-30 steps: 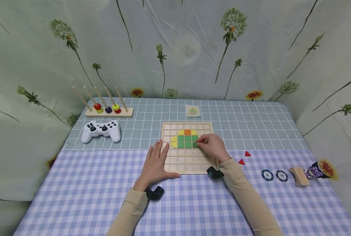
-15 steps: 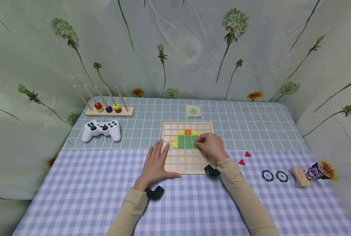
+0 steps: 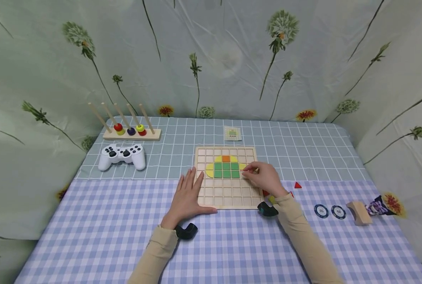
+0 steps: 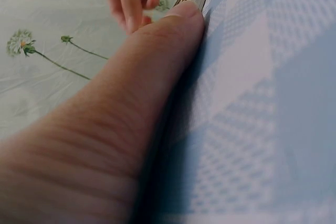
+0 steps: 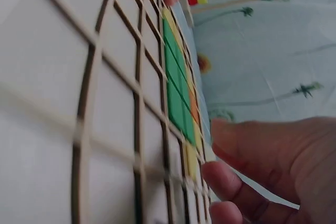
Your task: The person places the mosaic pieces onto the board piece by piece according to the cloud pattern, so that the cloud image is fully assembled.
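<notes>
In the head view, a wooden grid board [image 3: 218,192] lies on the table and holds coloured tiles. Green square tiles [image 3: 226,173] fill a block of cells, with an orange tile [image 3: 226,159] above and curved yellow tiles [image 3: 209,170] around. My left hand [image 3: 187,195] rests on the board's left side, fingers spread and thumb along its front edge. At the right end of the tiles hovers my right hand [image 3: 264,176], fingers bent. The right wrist view shows a gap between its thumb [image 5: 247,140] and fingers, next to a yellow tile [image 5: 191,161]; nothing is seen held.
Red triangles [image 3: 297,185] lie right of the board; yellow pieces [image 3: 272,199] are partly under the right wrist. Poker chips [image 3: 321,211], a wooden arch block [image 3: 360,213] and a small packet lie farther right. A game controller [image 3: 122,156], peg stand [image 3: 132,136] and pattern card [image 3: 232,133] stand behind.
My right hand has drawn off the rightmost lower green tile and shifted right, uncovering that tile and the yellow one beside it. The left hand has stayed in place.
</notes>
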Motion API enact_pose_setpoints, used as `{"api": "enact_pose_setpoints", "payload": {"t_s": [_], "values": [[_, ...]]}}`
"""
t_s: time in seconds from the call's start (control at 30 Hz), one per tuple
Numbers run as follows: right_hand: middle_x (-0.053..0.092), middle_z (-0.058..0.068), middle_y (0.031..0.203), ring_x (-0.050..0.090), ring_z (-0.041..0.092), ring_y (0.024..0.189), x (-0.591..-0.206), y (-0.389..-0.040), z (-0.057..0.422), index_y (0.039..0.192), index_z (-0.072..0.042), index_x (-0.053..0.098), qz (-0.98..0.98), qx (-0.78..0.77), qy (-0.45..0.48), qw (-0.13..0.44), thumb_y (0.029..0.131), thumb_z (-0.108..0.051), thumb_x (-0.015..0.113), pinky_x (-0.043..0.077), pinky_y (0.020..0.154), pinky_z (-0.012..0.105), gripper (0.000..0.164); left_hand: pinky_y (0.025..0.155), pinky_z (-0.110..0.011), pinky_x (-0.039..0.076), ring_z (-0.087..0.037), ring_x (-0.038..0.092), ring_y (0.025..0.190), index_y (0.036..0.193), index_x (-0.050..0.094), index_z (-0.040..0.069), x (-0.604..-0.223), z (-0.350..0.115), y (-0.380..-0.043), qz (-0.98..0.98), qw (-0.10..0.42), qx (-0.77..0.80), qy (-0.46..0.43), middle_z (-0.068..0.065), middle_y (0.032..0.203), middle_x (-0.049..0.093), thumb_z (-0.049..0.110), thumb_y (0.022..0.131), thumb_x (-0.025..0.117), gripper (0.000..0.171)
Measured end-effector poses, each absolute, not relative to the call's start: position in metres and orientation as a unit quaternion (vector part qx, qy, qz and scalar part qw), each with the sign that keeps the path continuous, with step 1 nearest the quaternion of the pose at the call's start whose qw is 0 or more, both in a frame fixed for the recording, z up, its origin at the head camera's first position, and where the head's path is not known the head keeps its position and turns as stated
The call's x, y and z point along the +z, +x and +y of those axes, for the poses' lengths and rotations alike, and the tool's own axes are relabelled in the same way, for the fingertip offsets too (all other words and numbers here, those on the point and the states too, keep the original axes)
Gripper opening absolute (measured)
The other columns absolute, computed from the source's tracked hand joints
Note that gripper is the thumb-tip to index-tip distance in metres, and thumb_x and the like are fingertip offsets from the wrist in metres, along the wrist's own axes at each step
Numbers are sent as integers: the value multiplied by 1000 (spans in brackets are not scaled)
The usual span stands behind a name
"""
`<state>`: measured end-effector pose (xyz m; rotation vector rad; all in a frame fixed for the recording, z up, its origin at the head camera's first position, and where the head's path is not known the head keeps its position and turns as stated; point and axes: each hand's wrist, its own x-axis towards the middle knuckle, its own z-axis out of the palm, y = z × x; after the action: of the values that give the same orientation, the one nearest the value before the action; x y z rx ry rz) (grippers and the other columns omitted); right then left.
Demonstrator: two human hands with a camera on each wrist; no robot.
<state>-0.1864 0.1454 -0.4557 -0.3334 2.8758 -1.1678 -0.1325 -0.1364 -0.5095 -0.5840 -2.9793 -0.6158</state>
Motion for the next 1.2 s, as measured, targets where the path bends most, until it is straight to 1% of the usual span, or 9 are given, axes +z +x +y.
{"api": "enact_pose_setpoints", "payload": {"t_s": [0.23, 0.37, 0.47, 0.53, 0.63, 0.8, 0.93, 1.2], "values": [[62, 0, 79, 48, 17, 59, -452, -176, 190, 92, -8, 73, 923, -370, -104, 21, 85, -21, 73, 39, 48, 29, 14, 113, -41, -5, -28, -3, 143, 153, 17, 9, -508, -140, -132, -962, 23, -198, -187, -16, 157, 4, 82, 60, 63, 127], [61, 1, 81, 47, 18, 55, -448, -169, 209, 96, -7, 72, 927, -354, -112, 61, 85, -19, 73, 40, 44, 29, 17, 113, -41, -5, -28, -3, 143, 153, 16, 9, -508, -141, -133, -963, 24, -196, -186, -16, 157, 4, 83, 60, 62, 127], [61, 0, 82, 46, 16, 56, -447, -165, 221, 96, -6, 72, 927, -338, -137, 90, 82, -16, 75, 41, 47, 27, 17, 113, -42, -4, -29, -1, 143, 153, 17, 9, -508, -141, -133, -961, 30, -199, -187, -17, 157, 5, 83, 60, 61, 127], [61, -2, 81, 46, 15, 59, -448, -163, 227, 94, -7, 72, 928, -324, -157, 99, 79, -15, 78, 40, 51, 26, 17, 113, -42, -4, -30, 0, 143, 152, 18, 8, -508, -141, -132, -960, 34, -203, -189, -17, 157, 6, 84, 60, 61, 126], [59, -4, 78, 46, 15, 64, -451, -159, 231, 91, -10, 72, 927, -315, -170, 113, 76, -17, 81, 39, 55, 26, 19, 113, -43, -2, -31, 1, 143, 152, 20, 8, -509, -140, -132, -958, 40, -208, -191, -18, 156, 7, 83, 60, 61, 126], [56, -2, 77, 46, 16, 66, -453, -152, 232, 90, -11, 71, 919, -324, -170, 146, 73, -22, 83, 39, 56, 28, 24, 113, -44, -1, -32, 2, 143, 152, 22, 7, -510, -139, -132, -957, 45, -209, -194, -19, 156, 8, 84, 60, 61, 126], [55, -2, 77, 46, 15, 67, -454, -147, 231, 89, -11, 69, 919, -315, -182, 150, 71, -21, 84, 39, 57, 28, 25, 113, -43, -2, -31, 1, 143, 152, 21, 7, -509, -137, -132, -958, 38, -206, -195, -19, 156, 7, 83, 60, 61, 126], [57, -5, 78, 47, 14, 69, -456, -142, 232, 82, -12, 65, 921, -311, -197, 128, 70, -15, 85, 41, 61, 27, 23, 113, -41, -4, -29, -1, 143, 152, 19, 9, -509, -136, -132, -961, 28, -199, -192, -17, 157, 5, 82, 60, 63, 126]]}}
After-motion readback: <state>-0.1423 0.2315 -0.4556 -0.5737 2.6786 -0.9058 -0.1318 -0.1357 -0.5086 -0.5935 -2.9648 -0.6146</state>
